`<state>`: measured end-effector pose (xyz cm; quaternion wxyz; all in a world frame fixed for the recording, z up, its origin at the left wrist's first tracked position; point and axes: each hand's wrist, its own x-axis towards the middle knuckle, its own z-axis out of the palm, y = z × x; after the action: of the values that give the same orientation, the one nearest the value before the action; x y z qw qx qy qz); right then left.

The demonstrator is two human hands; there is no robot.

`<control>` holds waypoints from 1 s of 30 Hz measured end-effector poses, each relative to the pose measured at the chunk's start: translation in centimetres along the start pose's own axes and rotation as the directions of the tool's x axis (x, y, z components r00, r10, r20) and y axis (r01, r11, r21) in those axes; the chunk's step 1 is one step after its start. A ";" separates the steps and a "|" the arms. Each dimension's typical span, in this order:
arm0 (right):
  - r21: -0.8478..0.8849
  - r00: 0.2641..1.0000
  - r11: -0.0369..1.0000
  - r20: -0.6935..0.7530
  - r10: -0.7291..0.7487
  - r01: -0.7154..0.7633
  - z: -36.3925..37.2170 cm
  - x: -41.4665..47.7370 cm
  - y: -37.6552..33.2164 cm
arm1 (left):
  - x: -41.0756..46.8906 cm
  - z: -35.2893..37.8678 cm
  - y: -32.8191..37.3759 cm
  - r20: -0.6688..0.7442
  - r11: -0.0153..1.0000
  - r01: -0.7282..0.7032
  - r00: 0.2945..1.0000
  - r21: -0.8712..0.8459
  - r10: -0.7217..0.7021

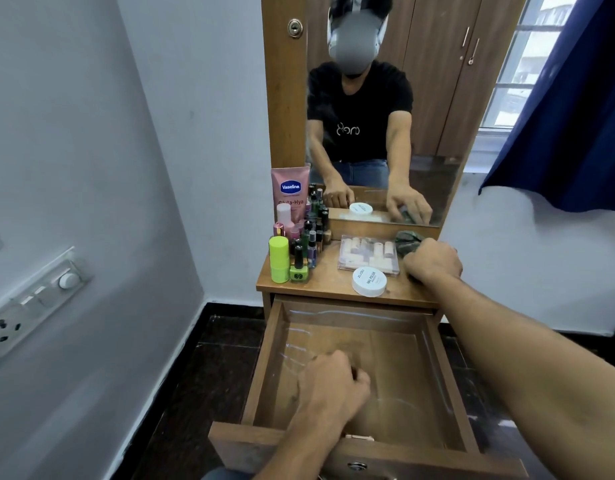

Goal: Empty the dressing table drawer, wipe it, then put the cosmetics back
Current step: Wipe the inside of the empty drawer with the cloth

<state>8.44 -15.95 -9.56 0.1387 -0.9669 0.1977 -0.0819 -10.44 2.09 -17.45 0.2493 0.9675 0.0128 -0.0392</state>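
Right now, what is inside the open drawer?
Only the left hand, fingers curled, over the bare bottom of the drawer. Anything beneath the hand is hidden.

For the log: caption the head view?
Left hand inside the open drawer; right hand grasping the green cloth beside cosmetics on the tabletop.

The left hand [334,379], fingers curled, is inside the open drawer [405,368]; the right hand [432,261] grips a green cloth [406,241] on the table [328,277].
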 end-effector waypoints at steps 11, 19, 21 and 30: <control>0.050 0.996 0.998 -0.087 -0.033 0.037 0.0 -0.5 2.8 | -0.3 -0.3 0.2 -0.036 0.999 0.034 0.999 0.014 -0.033; 0.898 0.915 -0.189 0.374 -0.154 -0.398 -4.0 -6.1 5.4 | -0.5 -0.5 0.4 -0.052 0.998 0.054 0.997 0.029 -0.053; 0.833 0.859 -0.255 0.415 -0.301 -0.491 -5.0 -8.8 5.6 | -0.8 -0.7 0.5 -0.069 0.998 0.050 0.996 0.041 -0.047; 0.737 0.760 -0.226 0.553 -0.342 -0.637 -4.5 -16.8 5.7 | -2.1 -1.7 1.3 -0.157 0.987 -0.038 0.986 0.156 0.063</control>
<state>-9.85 -15.26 -8.73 0.8935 -0.4089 0.1321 0.1301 -12.40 1.80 -15.17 0.1738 0.9837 0.0054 0.0449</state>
